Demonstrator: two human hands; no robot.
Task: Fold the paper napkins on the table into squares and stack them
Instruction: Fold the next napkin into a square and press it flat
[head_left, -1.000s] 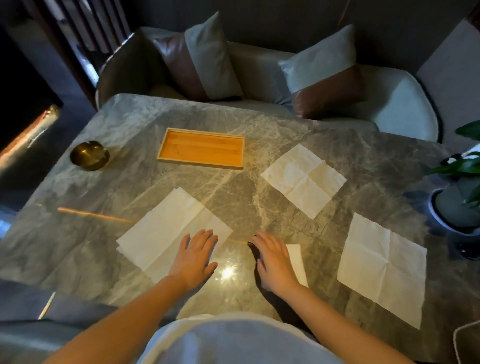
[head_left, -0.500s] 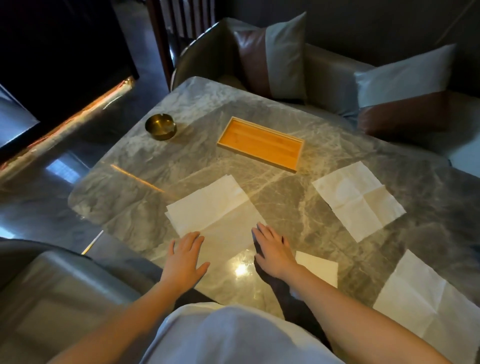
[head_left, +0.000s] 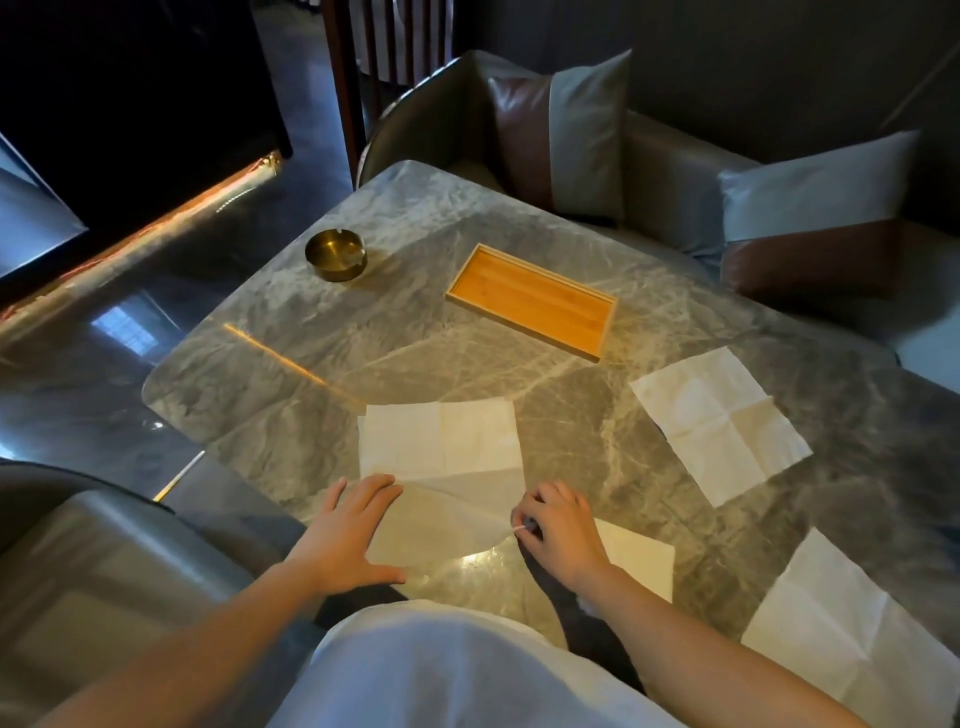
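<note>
**Right hand is taking up the near corner of the napkin**

In the lower middle of the frame the right hand (head_left: 558, 525), which half a second ago was lying flat with straight fingers, is now pinching the near right corner of the large napkin (head_left: 441, 441) between thumb and curled fingers. It is lifting that corner off the surface (head_left: 415, 353), and the near half of the sheet is bowing up in shadow. The left hand (head_left: 353, 530) is still lying spread and flat on the near left corner, gripping nothing and pinning the sheet.

This is probably the start of a fold away from the person, so this sheet is only beginning. A folded square (head_left: 641, 556) is lying just right of the right hand. The centre-right napkin (head_left: 722, 421) and the lower-right napkin (head_left: 841, 623) are lying open, still unfolded.

The surface is grey veined marble, carrying a wooden tray (head_left: 535, 306) at upper centre and a brass ashtray (head_left: 336, 254) to its left. A sofa (head_left: 665, 156) with two cushions is filling the upper right, and a glossy dark floor (head_left: 104, 338) is showing at left.
</note>
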